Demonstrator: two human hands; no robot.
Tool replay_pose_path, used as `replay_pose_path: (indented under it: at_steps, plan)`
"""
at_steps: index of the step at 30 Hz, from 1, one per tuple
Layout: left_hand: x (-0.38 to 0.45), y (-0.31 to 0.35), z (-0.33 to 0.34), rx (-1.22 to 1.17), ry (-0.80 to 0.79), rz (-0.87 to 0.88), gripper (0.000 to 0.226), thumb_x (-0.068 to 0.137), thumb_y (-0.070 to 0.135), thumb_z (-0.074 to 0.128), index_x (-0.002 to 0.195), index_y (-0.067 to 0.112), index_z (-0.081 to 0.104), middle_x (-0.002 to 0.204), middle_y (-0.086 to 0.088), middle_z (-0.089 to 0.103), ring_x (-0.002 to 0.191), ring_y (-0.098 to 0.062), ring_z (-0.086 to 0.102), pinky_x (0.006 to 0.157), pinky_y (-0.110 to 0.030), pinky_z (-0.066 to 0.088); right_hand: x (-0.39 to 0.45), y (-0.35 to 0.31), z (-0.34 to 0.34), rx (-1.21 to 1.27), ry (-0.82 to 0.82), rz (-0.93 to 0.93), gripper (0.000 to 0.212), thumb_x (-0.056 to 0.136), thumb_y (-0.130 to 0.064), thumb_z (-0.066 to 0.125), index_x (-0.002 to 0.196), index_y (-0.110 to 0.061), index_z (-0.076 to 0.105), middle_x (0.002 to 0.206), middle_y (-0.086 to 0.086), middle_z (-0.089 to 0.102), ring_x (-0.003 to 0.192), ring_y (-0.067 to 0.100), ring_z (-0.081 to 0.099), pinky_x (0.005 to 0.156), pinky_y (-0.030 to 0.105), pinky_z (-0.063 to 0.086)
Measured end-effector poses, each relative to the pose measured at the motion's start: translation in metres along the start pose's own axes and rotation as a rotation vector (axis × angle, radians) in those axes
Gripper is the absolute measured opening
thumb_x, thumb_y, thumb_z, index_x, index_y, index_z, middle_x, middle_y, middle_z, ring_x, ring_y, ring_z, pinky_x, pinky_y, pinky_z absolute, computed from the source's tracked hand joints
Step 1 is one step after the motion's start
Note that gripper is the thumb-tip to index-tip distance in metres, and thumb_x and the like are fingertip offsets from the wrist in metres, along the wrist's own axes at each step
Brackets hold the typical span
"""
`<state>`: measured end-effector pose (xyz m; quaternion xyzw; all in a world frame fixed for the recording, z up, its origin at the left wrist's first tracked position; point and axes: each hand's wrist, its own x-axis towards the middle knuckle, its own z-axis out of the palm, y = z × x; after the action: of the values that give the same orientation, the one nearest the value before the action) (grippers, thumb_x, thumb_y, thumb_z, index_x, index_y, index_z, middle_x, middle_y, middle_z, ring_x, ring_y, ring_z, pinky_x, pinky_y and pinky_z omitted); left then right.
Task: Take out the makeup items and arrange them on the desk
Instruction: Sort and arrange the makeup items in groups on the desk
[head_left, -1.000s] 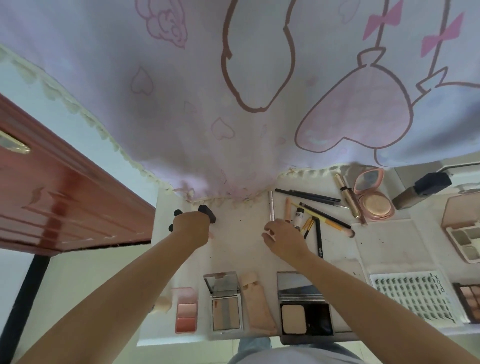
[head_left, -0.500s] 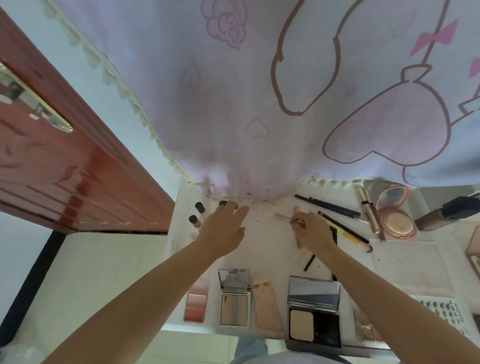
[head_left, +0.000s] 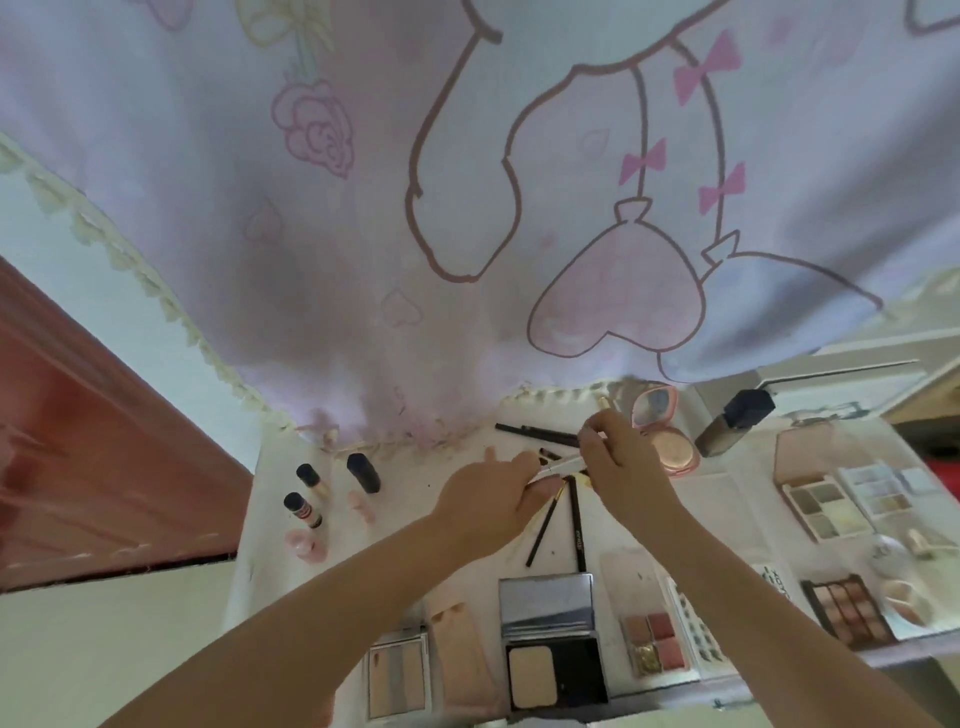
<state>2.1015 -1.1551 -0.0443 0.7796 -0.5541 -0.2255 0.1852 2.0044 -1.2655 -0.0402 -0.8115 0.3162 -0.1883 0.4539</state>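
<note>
Both my hands meet above the middle of the white desk (head_left: 467, 566), holding one thin white makeup pen (head_left: 558, 466) between them. My left hand (head_left: 488, 506) pinches its lower left end. My right hand (head_left: 621, 470) grips its upper right end with curled fingers. Under the hands lie several black pencils and brushes (head_left: 576, 525). At the left stand small bottles and lipsticks (head_left: 363, 472). Along the near edge lie an open black powder compact (head_left: 550, 644), a silver palette (head_left: 397, 670) and a beige pouch (head_left: 462, 660).
A pink round compact (head_left: 662, 434) and a dark-capped foundation bottle (head_left: 732, 428) sit at the back right. Eyeshadow palettes (head_left: 826, 506) and a lash tray fill the right side. A pink printed curtain (head_left: 467, 208) hangs behind the desk; a red-brown door (head_left: 78, 441) is at left.
My left hand has left the small bottles at the left and come to the middle. It now holds the pen together with my right hand, lifted above the desk.
</note>
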Motion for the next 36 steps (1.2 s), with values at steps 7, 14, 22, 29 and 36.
replay_pose_path:
  at_steps: [7, 14, 22, 29, 36]
  plan:
    - [-0.005, 0.005, -0.026, -0.397, -0.152, 0.02, 0.032, 0.096, 0.032, 0.036, 0.065, 0.029, 0.042, 0.056, 0.011, 0.04, 0.038, 0.006, 0.041, 0.044, -0.005, 0.034, -0.012, -0.021, -0.036, -0.144, -0.136, -0.22, 0.03, 0.09, -0.013, 0.048, 0.073, -0.037, 0.041, 0.051, -0.01, 0.045, 0.047, 0.003, 0.048, 0.045, 0.009, 0.037]
    - [-0.005, 0.0, -0.026, 0.002, -0.01, -0.028, 0.028, 0.096, 0.037, 0.032, 0.07, 0.031, 0.033, 0.057, 0.011, 0.041, 0.047, 0.001, 0.038, 0.048, -0.013, 0.03, 0.0, -0.014, -0.042, 0.103, -0.266, 0.11, 0.025, 0.083, 0.0, 0.054, 0.068, -0.02, 0.056, 0.056, -0.01, 0.063, 0.051, -0.001, 0.059, 0.057, 0.019, 0.049]
    - [-0.013, 0.004, -0.018, 0.128, 0.005, 0.007, 0.028, 0.097, 0.038, 0.029, 0.076, 0.023, 0.039, 0.062, 0.01, 0.037, 0.059, -0.008, 0.04, 0.059, -0.023, 0.035, -0.001, -0.007, -0.03, 0.062, -0.421, 0.231, 0.03, 0.094, -0.033, 0.041, 0.073, -0.013, 0.052, 0.042, -0.004, 0.054, 0.031, 0.007, 0.043, 0.035, 0.015, 0.035]
    - [-0.012, 0.008, -0.015, -0.019, -0.01, -0.021, 0.031, 0.098, 0.033, 0.03, 0.071, 0.021, 0.041, 0.059, 0.008, 0.038, 0.053, -0.007, 0.036, 0.055, -0.023, 0.032, -0.006, 0.007, -0.038, 0.341, -0.378, 0.028, 0.032, 0.082, 0.012, 0.049, 0.086, -0.02, 0.055, 0.093, -0.005, 0.063, 0.081, 0.006, 0.061, 0.07, 0.019, 0.051]
    - [-0.01, 0.013, -0.003, 0.031, -0.056, 0.021, 0.03, 0.097, 0.038, 0.03, 0.079, 0.018, 0.043, 0.063, 0.005, 0.046, 0.05, -0.005, 0.036, 0.051, -0.016, 0.03, -0.014, 0.022, -0.042, 0.151, -0.426, 0.071, 0.018, 0.089, -0.01, 0.051, 0.073, -0.017, 0.053, 0.052, -0.01, 0.054, 0.047, 0.004, 0.049, 0.051, 0.016, 0.042]
